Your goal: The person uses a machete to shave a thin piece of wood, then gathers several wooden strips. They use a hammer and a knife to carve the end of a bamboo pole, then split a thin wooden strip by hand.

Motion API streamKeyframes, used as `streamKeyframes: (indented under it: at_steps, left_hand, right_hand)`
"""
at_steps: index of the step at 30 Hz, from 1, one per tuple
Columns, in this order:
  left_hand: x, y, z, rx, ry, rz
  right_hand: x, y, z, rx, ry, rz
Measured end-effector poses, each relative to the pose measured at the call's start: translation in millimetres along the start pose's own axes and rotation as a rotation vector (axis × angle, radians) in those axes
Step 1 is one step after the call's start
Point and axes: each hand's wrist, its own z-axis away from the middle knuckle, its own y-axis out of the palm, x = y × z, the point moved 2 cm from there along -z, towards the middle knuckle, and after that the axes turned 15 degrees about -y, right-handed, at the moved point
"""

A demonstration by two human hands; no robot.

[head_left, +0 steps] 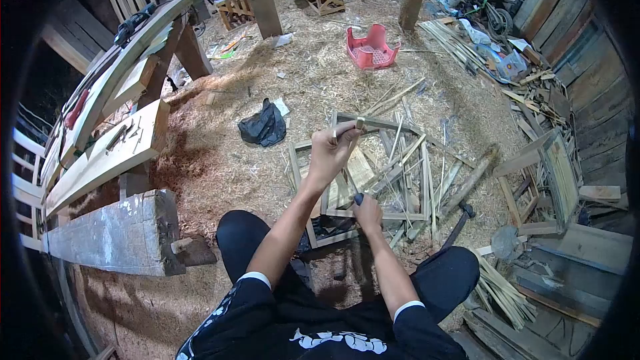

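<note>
My left hand (329,155) is raised over the wooden frames in front of me, its fingers closed around a thin wood strip (360,122) whose pale end shows at the fingertips. Lower and to the right, my right hand (369,214) is wrapped around a dark-handled tool (359,198); a thin shaft runs from it up and left, and its exact kind I cannot tell. Beneath both hands, slim wooden frames (427,180) lie overlapping on the floor, with loose sticks (400,135) across them and a pale board (361,168) inside.
A pink plastic stool (372,50) and a black plastic bag (263,124) sit on the shaving-covered floor ahead. Thick planks on a bench (107,160) rise at left. To the right are a log (470,183), another wooden frame (559,177) and a bundle of thin strips (501,292).
</note>
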Motion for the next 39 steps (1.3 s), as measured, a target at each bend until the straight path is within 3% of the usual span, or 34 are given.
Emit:
streamKeyframes:
  at_steps: [7, 9, 10, 11, 16, 19, 21, 23, 24, 26, 27, 29, 35, 37, 39]
  left_hand:
    - [-8.4, 6.2, 8.6, 0.092, 0.040, 0.059]
    - [-15.8, 12.0, 9.7, 0.039, 0.194, -0.026]
    - [-14.8, 9.3, 10.3, 0.086, -0.042, -0.011]
    - [-18.1, 1.4, 10.9, 0.066, -0.055, -0.015]
    - [-6.4, -26.9, 3.3, -0.055, 0.013, 0.155]
    - [-14.4, -25.3, 13.2, -0.044, 0.047, 0.224]
    - [-23.2, -23.9, 19.7, -0.040, 0.047, 0.288]
    - [-34.9, -25.9, 21.5, -0.031, 0.061, 0.343]
    - [-40.2, -25.7, 23.8, -0.033, 0.046, 0.443]
    - [-52.0, -25.7, 29.3, -0.024, 0.007, 0.546]
    - [-54.4, -24.8, 31.5, -0.019, 0.017, 0.553]
    - [-52.6, -17.8, 36.7, -0.038, -0.025, 0.647]
    - [-71.7, 2.8, 46.1, -0.035, -0.175, 0.833]
    - [-67.9, 13.6, 46.1, -0.019, -0.157, 0.797]
    - [-54.4, 23.5, 45.7, 0.040, -0.233, 0.767]
  right_hand:
    - [-17.4, 10.6, -0.6, 0.012, -0.053, 0.251]
    - [-14.8, 16.0, -4.3, -0.034, -0.074, 0.248]
    - [-9.7, 15.5, 2.3, -0.061, -0.063, 0.194]
    - [-7.1, 12.4, 10.1, -0.085, -0.050, 0.143]
    - [-24.9, 4.5, 22.0, -0.106, -0.142, -0.048]
    - [-32.4, -4.7, 22.7, -0.160, -0.208, 0.105]
    - [-20.9, -22.7, 22.2, -0.166, -0.191, 0.032]
    - [15.1, -60.1, 19.5, -0.616, -0.228, 0.220]
    - [25.1, -76.9, 18.5, -0.624, -0.225, 0.222]
    - [46.7, -109.2, 21.4, -0.785, -0.551, 0.140]
    - [52.4, -120.3, 26.3, -0.796, -0.553, 0.148]
    - [59.0, -133.1, 35.3, -0.562, -0.647, 0.084]
    - [40.7, -149.8, 53.9, -0.605, -0.569, -0.015]
    - [23.3, -158.8, 60.5, -0.461, -0.487, -0.100]
    - [5.8, -172.9, 72.4, -0.608, -0.494, -0.118]
